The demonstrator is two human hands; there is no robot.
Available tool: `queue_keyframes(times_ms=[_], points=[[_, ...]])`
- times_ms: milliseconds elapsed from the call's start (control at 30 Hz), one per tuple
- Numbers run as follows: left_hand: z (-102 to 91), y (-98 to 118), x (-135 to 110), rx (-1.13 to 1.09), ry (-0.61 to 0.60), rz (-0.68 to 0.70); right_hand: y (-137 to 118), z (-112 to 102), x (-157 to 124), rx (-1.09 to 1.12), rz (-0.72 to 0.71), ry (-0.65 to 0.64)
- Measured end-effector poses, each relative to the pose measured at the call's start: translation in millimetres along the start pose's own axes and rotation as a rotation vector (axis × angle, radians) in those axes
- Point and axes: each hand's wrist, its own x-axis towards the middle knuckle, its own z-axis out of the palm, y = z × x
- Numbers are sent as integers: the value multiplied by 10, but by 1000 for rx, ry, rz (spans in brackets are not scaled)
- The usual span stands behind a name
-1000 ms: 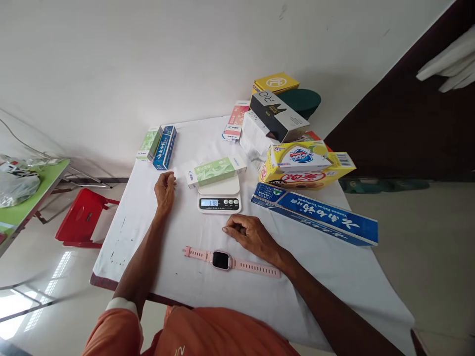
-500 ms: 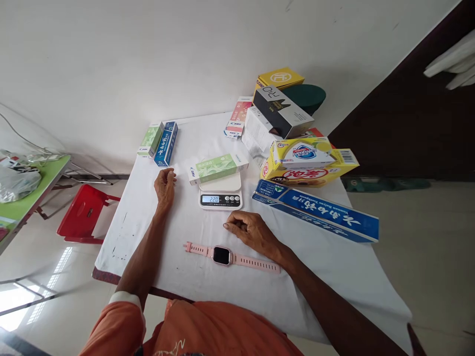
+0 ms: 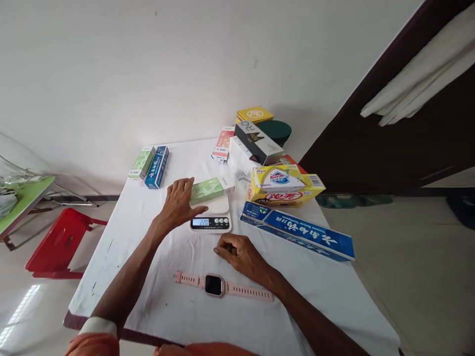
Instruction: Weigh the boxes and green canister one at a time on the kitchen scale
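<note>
A green and white toothpaste box (image 3: 211, 190) lies across a white digital scale (image 3: 211, 224) whose display appears to read 220. My left hand (image 3: 179, 205) is at the left end of this box, fingers stretched out and thumb apart, covering that end. Whether its fingers touch the box I cannot tell. My right hand (image 3: 241, 254) rests on the cloth just in front of the scale, its fingers curled in with nothing visible in them. Nearer to me lies a smartwatch (image 3: 214, 285) with a pink strap, laid out flat.
Another green box (image 3: 142, 163) and a blue toothpaste box (image 3: 157, 168) stand at the table's back left. At right are a long blue toothpaste box (image 3: 297, 232), yellow soap packs (image 3: 284, 188), a black and white box (image 3: 258, 142) and a pink box (image 3: 223, 144). A red chair (image 3: 63, 244) stands left.
My left hand has moved right from beside the blue box to the green box on the scale, its fingers opening out. My right hand stays curled near the scale. The view has shifted.
</note>
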Motion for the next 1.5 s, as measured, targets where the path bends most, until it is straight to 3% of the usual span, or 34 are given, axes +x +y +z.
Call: queue_keyframes(times_ms=[67, 167, 367, 533, 700, 833, 933, 1100, 1267, 1367, 1500], points=[[23, 28, 79, 98, -84, -19, -4, -4, 0, 3, 1, -5], [56, 19, 139, 156, -114, -29, -7, -7, -1, 10, -12, 0], [-38, -142, 322, -19, 10, -129, -16, -10, 2, 20, 7, 0], [-173, -245, 937, -123, 175, -262, 5, -8, 5, 25, 31, 3], [-5, -99, 1734, -260, 329, -372, 28, -6, -1, 52, 21, 0], [258, 148, 2225, -306, 245, -414, 30, -17, -8, 71, 19, 10], [407, 290, 2418, -284, 191, -440, 33, -29, -13, 72, 22, -5], [497, 396, 2447, -251, 137, -434, 76, -20, -34, 28, 0, -42], [398, 354, 2299, -307, 50, -352, 138, -14, -41, -12, 20, -85], [248, 178, 2057, -301, 90, -316, 155, -3, -45, -35, 39, -102], [-5, -354, 1582, -193, 252, -242, 172, 11, -27, -43, 51, -88]])
